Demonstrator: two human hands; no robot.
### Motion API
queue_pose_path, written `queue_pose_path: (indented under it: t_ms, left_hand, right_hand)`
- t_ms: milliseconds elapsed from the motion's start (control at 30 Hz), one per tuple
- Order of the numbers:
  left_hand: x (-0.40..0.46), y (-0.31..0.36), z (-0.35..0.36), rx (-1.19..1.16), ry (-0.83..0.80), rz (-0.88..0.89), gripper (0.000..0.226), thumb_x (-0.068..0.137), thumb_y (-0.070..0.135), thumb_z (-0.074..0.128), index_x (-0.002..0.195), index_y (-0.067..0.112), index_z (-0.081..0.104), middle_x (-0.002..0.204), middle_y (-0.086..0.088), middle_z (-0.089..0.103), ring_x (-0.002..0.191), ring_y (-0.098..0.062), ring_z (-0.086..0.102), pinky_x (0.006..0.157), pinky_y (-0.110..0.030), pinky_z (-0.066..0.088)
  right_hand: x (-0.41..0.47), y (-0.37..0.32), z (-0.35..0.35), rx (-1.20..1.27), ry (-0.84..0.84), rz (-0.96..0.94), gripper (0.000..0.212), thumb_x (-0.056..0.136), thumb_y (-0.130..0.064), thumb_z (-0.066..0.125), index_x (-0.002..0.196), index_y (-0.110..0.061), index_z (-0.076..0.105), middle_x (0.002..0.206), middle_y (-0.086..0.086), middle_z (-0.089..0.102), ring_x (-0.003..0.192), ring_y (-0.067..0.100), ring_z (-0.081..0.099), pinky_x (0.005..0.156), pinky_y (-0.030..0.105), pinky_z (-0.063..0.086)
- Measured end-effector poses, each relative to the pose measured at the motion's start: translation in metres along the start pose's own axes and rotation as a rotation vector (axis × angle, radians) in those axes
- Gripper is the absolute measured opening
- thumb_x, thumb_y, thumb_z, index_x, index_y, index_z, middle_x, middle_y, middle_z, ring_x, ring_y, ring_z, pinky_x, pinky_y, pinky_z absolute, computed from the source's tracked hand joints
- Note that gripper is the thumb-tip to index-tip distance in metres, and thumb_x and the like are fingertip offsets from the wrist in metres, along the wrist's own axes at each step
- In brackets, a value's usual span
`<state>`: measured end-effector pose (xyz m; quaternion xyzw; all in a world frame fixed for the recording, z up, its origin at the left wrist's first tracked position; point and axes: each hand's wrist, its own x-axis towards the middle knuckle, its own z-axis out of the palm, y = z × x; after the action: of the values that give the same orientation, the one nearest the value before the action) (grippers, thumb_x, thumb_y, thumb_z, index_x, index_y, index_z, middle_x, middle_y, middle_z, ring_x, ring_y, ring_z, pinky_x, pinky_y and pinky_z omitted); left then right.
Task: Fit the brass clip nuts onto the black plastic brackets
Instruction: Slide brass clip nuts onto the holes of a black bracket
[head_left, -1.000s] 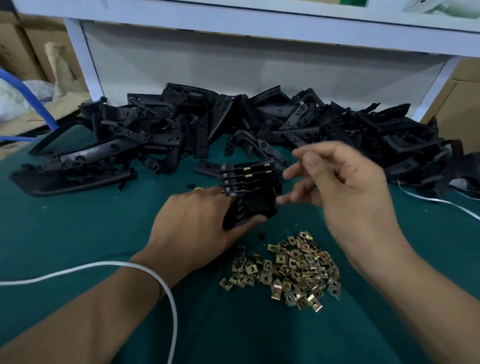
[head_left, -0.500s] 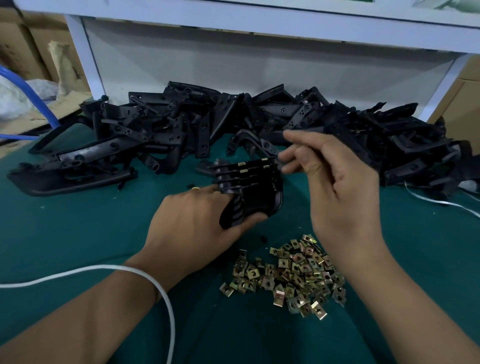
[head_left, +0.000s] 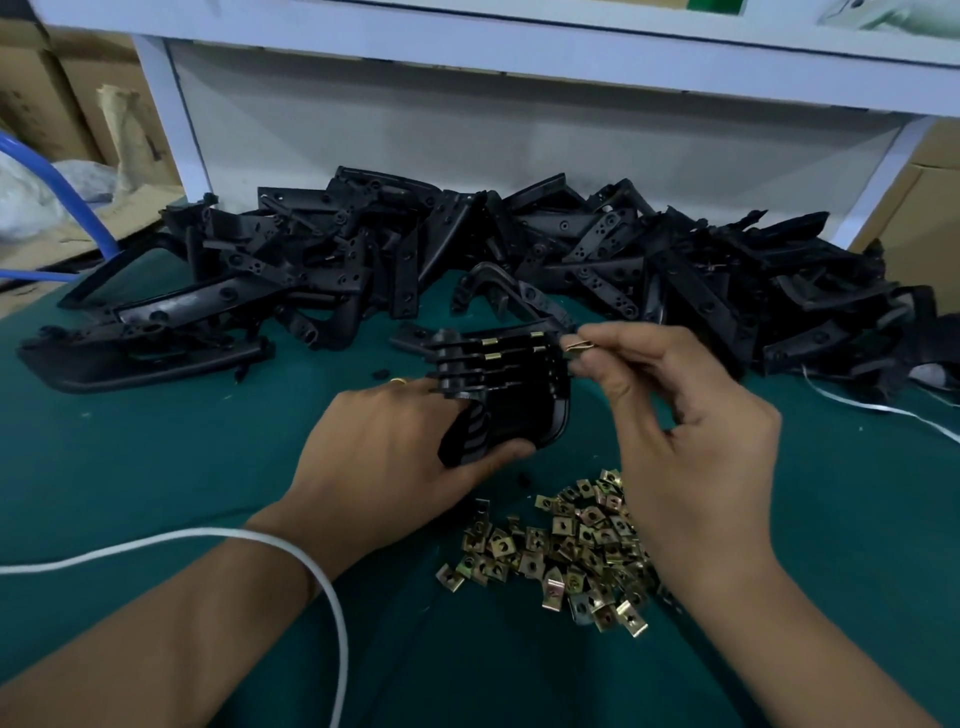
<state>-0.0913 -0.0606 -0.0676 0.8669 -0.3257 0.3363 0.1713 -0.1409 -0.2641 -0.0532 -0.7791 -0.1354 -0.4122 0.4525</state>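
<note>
My left hand (head_left: 384, 457) grips a stack of black plastic brackets (head_left: 498, 384) standing on the green mat, thumb in front, fingers behind. Brass clips show on the upper tabs of the stack. My right hand (head_left: 675, 431) pinches one brass clip nut (head_left: 575, 346) between thumb and forefinger, right at the stack's upper right corner. A heap of loose brass clip nuts (head_left: 571, 551) lies on the mat just below both hands, partly hidden by my right wrist.
A long pile of black brackets (head_left: 467, 260) stretches across the back of the green mat (head_left: 156, 467). A white cord (head_left: 332, 597) loops over my left forearm. White shelf frame (head_left: 171, 119) behind; cardboard boxes and a blue hose (head_left: 78, 208) at the left.
My right hand came down from above the stack and now holds the clip nut at the stack's upper right edge. The left hand kept its hold on the brackets.
</note>
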Motion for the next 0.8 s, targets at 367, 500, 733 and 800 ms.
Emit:
queue_pose_path:
  t_ms: [367, 500, 733, 800]
  left_hand:
    - [-0.0008, 0.002, -0.0005, 0.005, -0.048, 0.037, 0.051, 0.091, 0.076, 0.045, 0.065, 0.035, 0.03, 0.061, 0.016, 0.033, 0.045, -0.016, 0.051, 0.04, -0.024, 0.034]
    - [-0.0005, 0.002, -0.0007, 0.028, -0.063, 0.017, 0.051, 0.091, 0.076, 0.045, 0.065, 0.034, 0.033, 0.062, 0.017, 0.031, 0.045, -0.015, 0.051, 0.042, -0.02, 0.023]
    - [-0.0002, 0.0027, -0.002, 0.019, -0.089, 0.012, 0.047, 0.091, 0.077, 0.047, 0.071, 0.037, 0.029, 0.064, 0.018, 0.026, 0.047, -0.013, 0.05, 0.045, -0.017, 0.015]
    - [0.0006, 0.0026, -0.0035, 0.007, -0.075, 0.002, 0.05, 0.091, 0.075, 0.049, 0.071, 0.039, 0.022, 0.063, 0.019, 0.019, 0.045, -0.013, 0.043, 0.046, -0.015, 0.011]
  right_hand:
    - [-0.002, 0.0057, -0.0019, -0.176, -0.052, -0.115, 0.011, 0.098, -0.001, 0.071, 0.106, -0.004, 0.078, 0.103, 0.0, 0.071, 0.102, 0.005, 0.068, 0.092, 0.015, 0.051]
    - [-0.0021, 0.0054, -0.0023, -0.197, -0.065, -0.124, 0.012, 0.098, -0.002, 0.072, 0.106, -0.005, 0.079, 0.104, 0.0, 0.071, 0.102, 0.004, 0.068, 0.092, 0.014, 0.051]
    - [-0.0024, 0.0081, -0.0026, -0.165, -0.054, -0.157, 0.012, 0.095, -0.001, 0.075, 0.105, -0.006, 0.08, 0.101, 0.0, 0.072, 0.101, 0.004, 0.069, 0.092, 0.013, 0.051]
    - [-0.0023, 0.0084, -0.0026, -0.143, -0.059, -0.166, 0.013, 0.093, 0.0, 0.077, 0.104, -0.006, 0.08, 0.099, 0.0, 0.073, 0.099, 0.004, 0.069, 0.091, 0.013, 0.052]
